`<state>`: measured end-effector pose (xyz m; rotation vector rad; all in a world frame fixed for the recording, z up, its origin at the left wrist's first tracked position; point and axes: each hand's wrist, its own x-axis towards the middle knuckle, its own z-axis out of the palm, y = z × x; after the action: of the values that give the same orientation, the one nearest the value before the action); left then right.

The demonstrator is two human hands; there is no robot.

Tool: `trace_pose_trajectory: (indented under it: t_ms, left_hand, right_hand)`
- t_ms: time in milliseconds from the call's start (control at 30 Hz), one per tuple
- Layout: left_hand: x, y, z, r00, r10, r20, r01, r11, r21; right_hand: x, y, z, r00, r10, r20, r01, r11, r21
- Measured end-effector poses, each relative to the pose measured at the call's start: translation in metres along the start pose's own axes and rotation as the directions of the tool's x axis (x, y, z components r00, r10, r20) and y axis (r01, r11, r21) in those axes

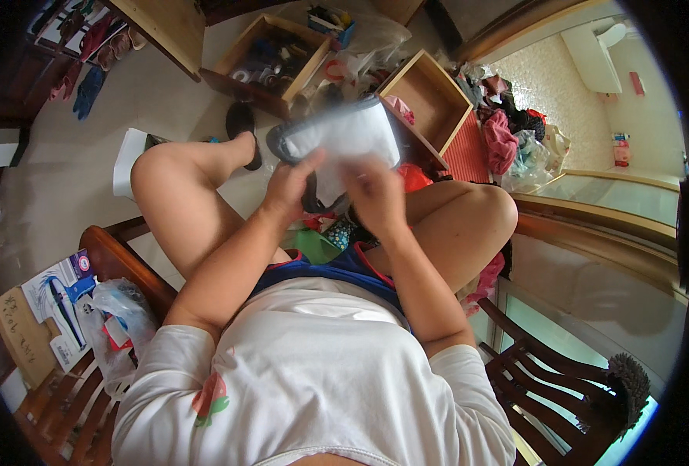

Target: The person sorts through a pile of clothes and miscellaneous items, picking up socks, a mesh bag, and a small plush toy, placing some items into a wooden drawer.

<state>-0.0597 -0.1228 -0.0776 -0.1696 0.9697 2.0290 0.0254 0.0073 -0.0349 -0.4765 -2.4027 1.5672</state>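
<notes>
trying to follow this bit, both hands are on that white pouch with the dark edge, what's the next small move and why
Probably steady the white pouch with the left hand and let the right hand work along its lower edge. Both hands already pinch that edge above the knees, and the blurred pouch looks unsteady.

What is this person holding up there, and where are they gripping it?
A white, dark-edged pouch-like thing, blurred. The left hand grips its lower left edge; the right hand holds its lower right edge.

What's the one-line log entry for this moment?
left hand: grips white pouch | right hand: fingers on pouch's lower edge | pouch: blurred, above knees | beyond: wooden drawer on floor
</notes>
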Motion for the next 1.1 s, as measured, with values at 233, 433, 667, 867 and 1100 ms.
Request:
trace_pose_trajectory:
  t_ms: [233,433,667,867,1100]
  left_hand:
    - [-0.004,0.017,0.001,0.991,0.015,0.134,-0.041,0.981,0.192]
    - [0.007,-0.001,0.007,0.997,-0.013,0.076,0.009,0.998,0.055]
    - [0.005,0.021,0.013,0.988,-0.083,0.13,0.05,0.97,0.237]
    - [0.01,0.009,0.014,0.988,-0.143,0.066,0.13,0.976,0.172]
    - [0.009,0.015,0.034,0.962,-0.072,0.263,-0.022,0.941,0.338]
  right_hand:
    - [0.007,0.034,-0.062,0.943,0.21,0.258,-0.323,0.766,0.556]
    - [0.013,0.032,-0.059,0.933,0.359,0.037,-0.334,0.82,0.464]
    - [0.017,0.025,-0.085,0.942,0.291,0.169,-0.336,0.818,0.466]
    - [0.02,0.024,-0.091,0.92,0.372,0.124,-0.388,0.821,0.418]
    - [0.017,0.012,-0.106,0.94,0.305,0.15,-0.34,0.839,0.426]
